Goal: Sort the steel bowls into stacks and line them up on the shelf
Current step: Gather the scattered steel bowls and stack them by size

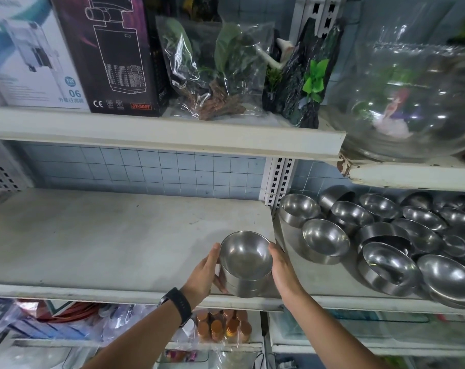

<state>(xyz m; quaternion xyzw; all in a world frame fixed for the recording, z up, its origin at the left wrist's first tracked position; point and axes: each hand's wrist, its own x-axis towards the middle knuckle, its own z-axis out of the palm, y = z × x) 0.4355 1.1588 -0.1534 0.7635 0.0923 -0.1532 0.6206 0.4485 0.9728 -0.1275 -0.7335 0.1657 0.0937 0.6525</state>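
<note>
1. While both hands bracketed the bowl stack, it sat low & left of the upright post, right at the front lip of the shelf. Resting or just lifted, couldn't tell.
2. Left hand: thumb up the stack's side, fingers curled under its base, gripping. Right hand: pressed flat on the opposite side, fingers looked straight, no curl seen.
3. Step in hand, I'd say: setting a built stack of like-sized bowls into the bay left of the post. Looked like 2–3 nested, count unsure.
4. Loose bowls lay right of the post, jumbled, mixed sizes, some tipped, a few nested. By my read the sorting was barely begun.
5. Next move prob. called for seating the stack flat, nudging it back from the lip so a row could start, then letting go w/o tipping it. Steel on a smooth shelf should slide easily.
6. Writing, up & left of the post: black box read "JY-500F" plus a CE mark; white box, further left, showed "06" and "3W". Smaller print too blurred to read.
</note>
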